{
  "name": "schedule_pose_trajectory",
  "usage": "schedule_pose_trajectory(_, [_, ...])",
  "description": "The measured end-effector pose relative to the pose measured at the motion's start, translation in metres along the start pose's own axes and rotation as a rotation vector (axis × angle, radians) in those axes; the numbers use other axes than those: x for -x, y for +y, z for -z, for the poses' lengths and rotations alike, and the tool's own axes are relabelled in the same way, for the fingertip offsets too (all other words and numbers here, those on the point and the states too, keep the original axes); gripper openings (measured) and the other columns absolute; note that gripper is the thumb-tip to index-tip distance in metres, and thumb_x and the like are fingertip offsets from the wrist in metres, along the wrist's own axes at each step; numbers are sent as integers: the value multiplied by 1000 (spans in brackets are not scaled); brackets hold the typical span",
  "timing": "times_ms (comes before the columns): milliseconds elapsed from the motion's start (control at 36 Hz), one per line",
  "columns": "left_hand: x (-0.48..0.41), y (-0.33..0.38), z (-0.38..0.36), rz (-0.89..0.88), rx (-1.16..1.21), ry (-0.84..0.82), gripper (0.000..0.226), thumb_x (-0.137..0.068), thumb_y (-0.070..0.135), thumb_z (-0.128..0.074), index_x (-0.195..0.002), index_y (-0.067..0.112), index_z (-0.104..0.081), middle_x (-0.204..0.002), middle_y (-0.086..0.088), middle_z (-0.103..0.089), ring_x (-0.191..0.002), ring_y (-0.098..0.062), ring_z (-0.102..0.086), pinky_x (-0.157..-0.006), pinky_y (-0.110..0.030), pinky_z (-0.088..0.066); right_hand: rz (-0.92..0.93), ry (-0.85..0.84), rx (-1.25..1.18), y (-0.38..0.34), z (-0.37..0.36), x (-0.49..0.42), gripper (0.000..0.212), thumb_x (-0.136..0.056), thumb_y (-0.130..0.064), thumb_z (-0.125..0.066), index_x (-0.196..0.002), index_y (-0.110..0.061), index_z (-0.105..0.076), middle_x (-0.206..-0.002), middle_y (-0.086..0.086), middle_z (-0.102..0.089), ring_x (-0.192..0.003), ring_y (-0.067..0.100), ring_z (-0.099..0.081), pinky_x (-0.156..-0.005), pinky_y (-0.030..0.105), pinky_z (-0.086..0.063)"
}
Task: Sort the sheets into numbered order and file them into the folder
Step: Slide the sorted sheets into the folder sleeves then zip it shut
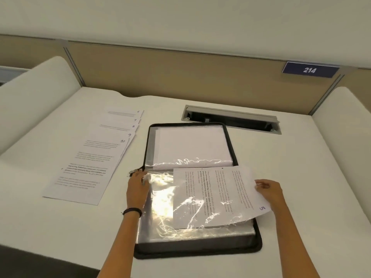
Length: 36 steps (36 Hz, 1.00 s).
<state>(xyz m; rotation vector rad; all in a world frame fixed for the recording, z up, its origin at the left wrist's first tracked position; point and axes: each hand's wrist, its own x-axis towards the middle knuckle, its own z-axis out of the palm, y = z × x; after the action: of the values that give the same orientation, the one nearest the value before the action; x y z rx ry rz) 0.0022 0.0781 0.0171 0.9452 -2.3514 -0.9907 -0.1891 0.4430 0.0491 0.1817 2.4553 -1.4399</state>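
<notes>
Folder [197, 250]: black, zip-edged, lying open flat at centre of the white bench [301, 177].

Far half of folder: white filed pages [190, 143] under clear plastic, print not readable.

Near half: stack of clear sleeves. Top sleeve [162, 201] is crinkled and glaring. Sheet 5 [224, 187] lies partly inside it, turned sideways; the part toward 9 o'clock is under the plastic, and the part toward 3 o'clock sticks out past the folder rim, with the handwritten "5" on the exposed corner.

Left hand [138, 187]: at the sleeve's 9 o'clock edge, just beside the zip pull, fingers curled onto the plastic and gripping it. Dark band [132, 211] on that wrist.

Right hand [268, 189]: pinches the 3 o'clock edge of sheet 5 between thumb and fingers.

Remaining sheets [94, 157]: fanned pile on the bench at 10 o'clock from the folder, apart from it. Corner numbers 6, 7, 8, 9, 10 show, with 10 on top.

Cable slot [230, 119]: set in the bench at 1 o'clock, just beyond the folder.

Plate [310, 70] reading "214": on the partition, 2 o'clock.
</notes>
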Motion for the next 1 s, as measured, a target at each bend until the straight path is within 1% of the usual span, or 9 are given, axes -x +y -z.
schedule_pose_trajectory(167, [5, -12, 2, 73, 30, 14, 15, -96, 21, -53, -91, 13, -65, -92, -2, -62, -80, -17, -62, -65, -14, -42, -18, -36, -33, -5, -11, 5, 17, -85, 5, -61, -100, 1, -66, -95, 15, -65, -84, 30, -61, -74, 34, -46])
schedule_pose_trajectory(389, [9, -10, 8, 178, 154, 8, 14, -92, 27, -61, -96, 15, -65, -80, -9, -63, -70, -22, -61, -60, -16, -42, -33, -189, -23, -15, -24, 18, 13, -86, 6, -60, -96, -2, -63, -87, 10, -65, -72, 17, -62, -56, 21, -46])
schedule_pose_trajectory(500, [10, -11, 12, 237, 227, -23, 6, -86, 16, -67, -92, 16, -65, -76, -14, -63, -68, -29, -59, -65, -29, -49, -33, -207, -21, -20, -30, 21, 13, -85, 6, -61, -93, -5, -63, -86, 7, -65, -73, 18, -61, -58, 22, -46])
schedule_pose_trajectory(583, [10, -14, 14, 262, 229, -43, 10, -84, 11, -69, -93, 13, -65, -69, -5, -58, -63, -18, -53, -64, -26, -45, -34, -217, -15, -23, -34, 22, 15, -84, 6, -63, -95, -4, -63, -87, 8, -65, -76, 23, -62, -55, 20, -49])
schedule_pose_trajectory(639, [10, -15, 14, 259, 184, -41, 5, -85, 15, -69, -82, 15, -65, -62, 2, -55, -58, -11, -50, -59, -20, -39, -41, -229, -17, -25, -37, 23, 15, -83, 7, -64, -94, -3, -63, -87, 11, -65, -78, 24, -62, -55, 19, -51])
schedule_pose_trajectory(722, [8, -15, 17, 246, 147, -26, 19, -85, 19, -68, -67, 17, -64, -56, 6, -58, -54, -8, -51, -54, -16, -35, -48, -247, -15, -27, -39, 24, 13, -82, 7, -65, -86, -6, -64, -89, 13, -66, -82, 27, -62, -60, 24, -50])
schedule_pose_trajectory(806, [3, -13, 21, 231, 146, -50, 10, -85, 16, -68, -76, 13, -71, -64, 2, -67, -65, -13, -63, -59, -16, -41, -58, -255, -29, -29, -39, 26, 14, -81, 6, -67, -85, -7, -64, -85, 10, -66, -77, 22, -62, -55, 18, -51])
schedule_pose_trajectory(917, [-5, -14, 22, 294, 294, -131, 10, -91, 14, -62, -81, 15, -64, -68, -6, -70, -61, -22, -66, -63, -35, -57, -74, -282, -39, -30, -38, 29, 12, -81, 1, -69, -87, -8, -63, -84, 7, -66, -74, 17, -63, -53, 17, -51])
schedule_pose_trajectory(1000, [-9, -13, 23, 374, 397, -182, 10, -95, 15, -56, -90, 7, -60, -69, -11, -65, -47, -13, -59, -50, -30, -55, -82, -314, -20, -31, -39, 30, 13, -79, -2, -72, -86, -10, -65, -87, 8, -68, -78, 17, -63, -63, 23, -50])
